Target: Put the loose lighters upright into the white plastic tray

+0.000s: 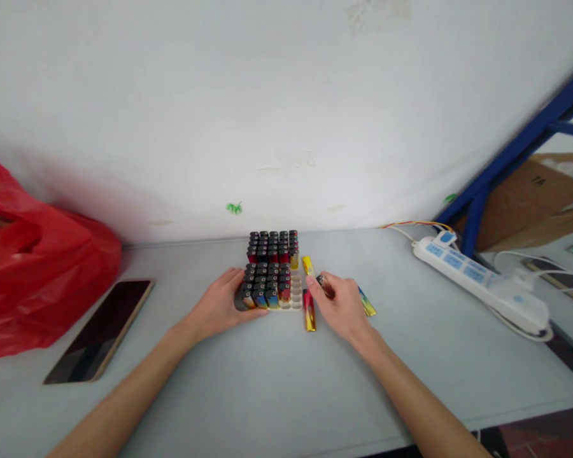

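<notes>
Upright lighters with black tops (260, 280) stand in rows in a pale tray (296, 294) with round-cornered holes. Bare holes show along the tray's right front side. My left hand (225, 298) steadies the tray's left front corner, its thumb along the front edge and its fingers at the left side. Right of the tray, my right hand (341, 302) is closed on a lighter (325, 286), mostly hidden by the fingers. Near that hand lie a red and gold lighter (309, 312), a yellow one (308, 265) and a blue and yellow one (367, 302), partly covered.
A phone (100, 331) and a red plastic bag (52, 273) are at the left. On the right lies a white power strip (477, 277) with cables, beside a blue metal frame (516, 152) and a cardboard box (530, 203). A white wall (286, 114) backs the grey table (277, 388).
</notes>
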`<state>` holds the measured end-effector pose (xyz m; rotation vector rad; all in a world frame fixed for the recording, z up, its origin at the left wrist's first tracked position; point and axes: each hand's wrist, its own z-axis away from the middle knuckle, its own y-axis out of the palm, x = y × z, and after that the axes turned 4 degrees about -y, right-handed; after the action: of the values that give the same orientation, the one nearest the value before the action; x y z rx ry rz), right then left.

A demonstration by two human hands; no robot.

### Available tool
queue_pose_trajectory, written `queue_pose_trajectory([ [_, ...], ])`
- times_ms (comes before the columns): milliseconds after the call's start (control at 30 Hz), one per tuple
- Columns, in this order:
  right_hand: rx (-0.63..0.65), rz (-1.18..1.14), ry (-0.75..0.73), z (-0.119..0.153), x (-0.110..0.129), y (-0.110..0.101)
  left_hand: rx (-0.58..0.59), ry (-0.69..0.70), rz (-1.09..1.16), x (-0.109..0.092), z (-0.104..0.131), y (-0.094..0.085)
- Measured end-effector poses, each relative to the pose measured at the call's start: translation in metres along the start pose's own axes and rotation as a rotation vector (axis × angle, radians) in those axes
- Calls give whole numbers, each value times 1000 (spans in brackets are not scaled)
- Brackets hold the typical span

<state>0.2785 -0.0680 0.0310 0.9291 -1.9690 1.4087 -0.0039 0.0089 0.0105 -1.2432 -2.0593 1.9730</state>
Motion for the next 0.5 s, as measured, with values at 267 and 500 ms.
queue_pose_trajectory([
  [267, 160, 63, -45, 5, -1, 0, 6, -12, 5, -1, -1, 0],
  [500, 179, 44, -209, 8, 6, -5, 8, -25, 9, -1, 0, 0],
])
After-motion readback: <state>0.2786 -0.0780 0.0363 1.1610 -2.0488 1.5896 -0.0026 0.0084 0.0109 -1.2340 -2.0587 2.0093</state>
